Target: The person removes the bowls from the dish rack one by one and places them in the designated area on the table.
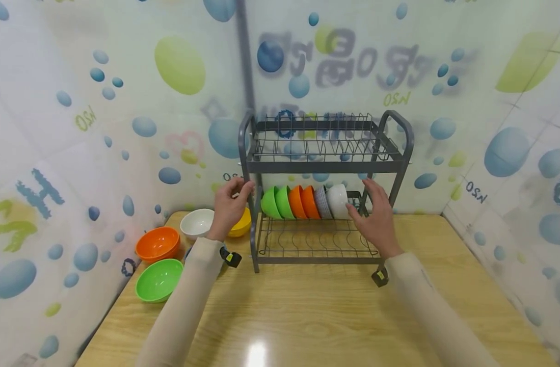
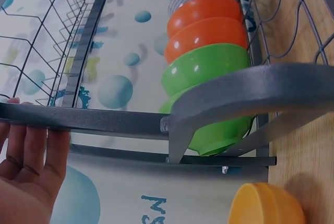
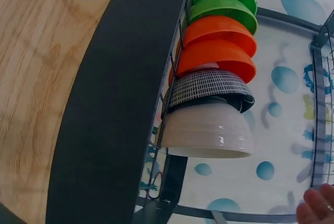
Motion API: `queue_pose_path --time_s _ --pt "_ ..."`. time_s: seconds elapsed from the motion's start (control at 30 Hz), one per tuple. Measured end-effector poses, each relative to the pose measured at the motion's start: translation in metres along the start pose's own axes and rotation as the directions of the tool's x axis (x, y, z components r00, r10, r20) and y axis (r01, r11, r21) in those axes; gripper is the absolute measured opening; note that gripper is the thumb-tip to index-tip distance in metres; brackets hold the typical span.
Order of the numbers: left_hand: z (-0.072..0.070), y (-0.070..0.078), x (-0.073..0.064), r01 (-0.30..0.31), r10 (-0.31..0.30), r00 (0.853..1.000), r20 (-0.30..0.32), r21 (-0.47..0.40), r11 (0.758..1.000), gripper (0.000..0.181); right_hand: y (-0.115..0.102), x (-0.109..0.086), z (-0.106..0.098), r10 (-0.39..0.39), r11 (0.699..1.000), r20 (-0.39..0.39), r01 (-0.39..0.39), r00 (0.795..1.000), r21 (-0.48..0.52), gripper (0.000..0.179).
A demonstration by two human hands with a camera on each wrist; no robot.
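Note:
A dark grey two-tier dish rack point(image 1: 325, 167) stands on the wooden table. A row of bowls leans on edge in its lower tier: green bowls point(image 1: 284, 202), orange bowls point(image 1: 311, 202), a grey patterned bowl point(image 1: 322, 202) and a white bowl point(image 1: 337, 201) at the right end. My left hand point(image 1: 229, 206) is at the rack's left front post; in the left wrist view its fairly straight fingers point(image 2: 55, 153) reach behind the post. My right hand point(image 1: 376, 219), fingers extended, is at the right front post, its thumb overlapping the white bowl's edge. Neither hand holds a bowl.
Left of the rack, on the table, sit an orange bowl point(image 1: 158, 244), a green bowl point(image 1: 159, 280), a white bowl point(image 1: 197, 223) and yellow bowls point(image 1: 241, 224). My left forearm partly hides a dark blue bowl. Printed curtains point(image 1: 183, 127) enclose the back and sides.

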State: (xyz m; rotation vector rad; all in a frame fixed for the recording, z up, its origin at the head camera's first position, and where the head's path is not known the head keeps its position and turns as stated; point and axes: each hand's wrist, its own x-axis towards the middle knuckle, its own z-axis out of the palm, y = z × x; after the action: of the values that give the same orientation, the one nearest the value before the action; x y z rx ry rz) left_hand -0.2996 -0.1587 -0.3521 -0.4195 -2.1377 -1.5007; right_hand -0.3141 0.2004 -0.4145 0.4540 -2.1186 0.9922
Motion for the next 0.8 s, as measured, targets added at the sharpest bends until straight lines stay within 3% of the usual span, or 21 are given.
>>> queue_pose_path --time_s 0.1,0.27,0.37,0.53,0.6,0.7,0.8 --pt "0.000 0.003 -0.003 -0.007 0.007 1.000 -0.023 -0.011 1.000 0.024 0.005 0.002 0.005 0.140 0.990 0.101 -0.142 0.985 0.008 0.073" --pt "0.003 0.003 -0.004 -0.002 0.001 0.999 -0.039 -0.035 0.999 0.024 0.015 0.004 0.012 0.293 0.953 0.251 -0.302 0.923 -0.002 0.077" --pt "0.006 0.003 -0.002 0.006 -0.008 0.999 -0.036 -0.040 0.999 0.024 0.025 0.006 0.016 0.347 0.931 0.316 -0.365 0.883 -0.002 0.081" --pt "0.008 0.006 -0.003 0.046 -0.047 0.998 -0.032 -0.038 0.998 0.025 0.036 0.008 0.025 0.450 0.869 0.410 -0.494 0.793 0.001 0.084" --pt "0.008 0.007 -0.005 0.056 -0.058 0.997 -0.042 -0.040 0.998 0.026 0.037 0.010 0.029 0.473 0.850 0.436 -0.526 0.766 0.004 0.081" --pt "0.008 0.008 -0.006 0.065 -0.067 0.996 -0.062 -0.044 0.997 0.027 0.038 0.012 0.034 0.483 0.840 0.445 -0.542 0.754 0.006 0.073" --pt "0.009 0.008 -0.007 0.065 -0.068 0.995 -0.073 -0.041 0.997 0.026 0.039 0.011 0.038 0.485 0.848 0.421 -0.531 0.766 -0.012 0.062"
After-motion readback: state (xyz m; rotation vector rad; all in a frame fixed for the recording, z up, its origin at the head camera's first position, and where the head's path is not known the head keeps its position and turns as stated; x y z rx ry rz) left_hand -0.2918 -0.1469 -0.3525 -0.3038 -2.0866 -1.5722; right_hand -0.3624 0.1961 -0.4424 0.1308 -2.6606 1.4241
